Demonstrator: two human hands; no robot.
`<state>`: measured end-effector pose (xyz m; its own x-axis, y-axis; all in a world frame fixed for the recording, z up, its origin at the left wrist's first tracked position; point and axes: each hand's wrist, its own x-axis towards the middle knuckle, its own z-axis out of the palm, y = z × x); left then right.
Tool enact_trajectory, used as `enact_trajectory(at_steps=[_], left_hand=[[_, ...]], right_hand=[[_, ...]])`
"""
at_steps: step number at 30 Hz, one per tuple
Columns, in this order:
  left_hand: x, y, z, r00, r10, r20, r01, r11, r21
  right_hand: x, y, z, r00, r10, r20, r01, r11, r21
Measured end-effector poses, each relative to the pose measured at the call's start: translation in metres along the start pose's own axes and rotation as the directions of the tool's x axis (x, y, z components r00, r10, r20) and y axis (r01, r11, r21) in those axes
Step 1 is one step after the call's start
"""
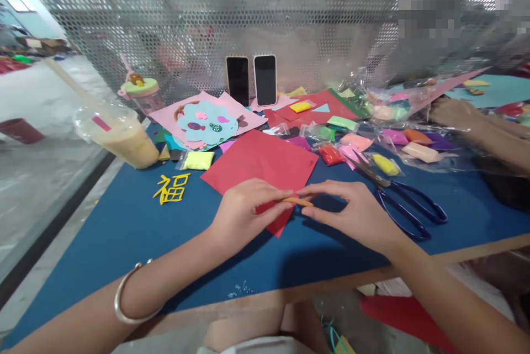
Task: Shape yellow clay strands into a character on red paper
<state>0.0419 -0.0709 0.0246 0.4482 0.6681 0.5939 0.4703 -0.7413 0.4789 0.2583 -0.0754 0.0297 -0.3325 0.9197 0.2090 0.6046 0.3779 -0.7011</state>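
My left hand (244, 210) and my right hand (351, 213) meet over the blue table mat (136, 221). Between their fingertips they pinch a thin orange strip of clay (297, 200), one end in each hand. Both hands are closed in a pinch. The strip hovers over the near corner of a red paper sheet (260, 163). A silver bangle (128, 299) circles my left wrist.
Blue-handled scissors (408, 205) lie right of my right hand. A yellow clay character (171, 188) sits to the left, a drink cup (124, 133) behind it. Two phones (252, 80) lean on the mesh screen. Bagged coloured clay (389, 138) litters the back; another person's arm (476, 122) rests at right.
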Motion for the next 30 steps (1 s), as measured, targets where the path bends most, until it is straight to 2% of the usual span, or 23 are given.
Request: enact_trajectory(at_steps=[7,12,14,16,18,21,26,30], left_hand=[[-0.010,-0.008,-0.008,0.999,0.030,0.020,-0.031,0.996,0.078],[-0.016,-0.011,-0.015,1.000,0.011,0.022,-0.013,0.996,0.093],[-0.012,-0.015,-0.020,0.998,-0.027,0.056,0.022,0.996,0.090],[-0.001,-0.026,-0.027,0.990,-0.117,0.072,0.110,0.989,0.097],[0.019,-0.046,-0.032,0.969,-0.245,0.041,0.238,0.963,0.125],[0.066,-0.092,-0.035,0.927,-0.355,-0.123,0.374,0.901,0.220],[0.153,-0.178,-0.026,0.837,-0.407,-0.365,0.524,0.789,0.322],[0.199,-0.224,-0.010,0.717,-0.442,-0.539,0.662,0.673,0.330]], right_hand=[[0.004,-0.003,0.011,0.997,-0.071,-0.027,0.070,0.997,-0.012],[0.011,-0.006,0.014,0.995,-0.100,0.025,0.100,0.995,-0.004],[0.016,-0.006,0.015,0.995,-0.094,0.037,0.092,0.995,0.039],[0.024,-0.005,0.014,0.997,-0.079,0.017,0.077,0.995,0.067],[0.034,-0.002,0.013,0.999,-0.037,-0.007,0.037,0.995,0.091],[0.049,0.005,0.015,0.999,0.043,-0.018,-0.039,0.982,0.184],[0.059,0.018,0.027,0.981,0.191,-0.022,-0.160,0.875,0.458],[0.057,0.026,0.033,0.977,0.194,-0.091,-0.126,0.864,0.487]])
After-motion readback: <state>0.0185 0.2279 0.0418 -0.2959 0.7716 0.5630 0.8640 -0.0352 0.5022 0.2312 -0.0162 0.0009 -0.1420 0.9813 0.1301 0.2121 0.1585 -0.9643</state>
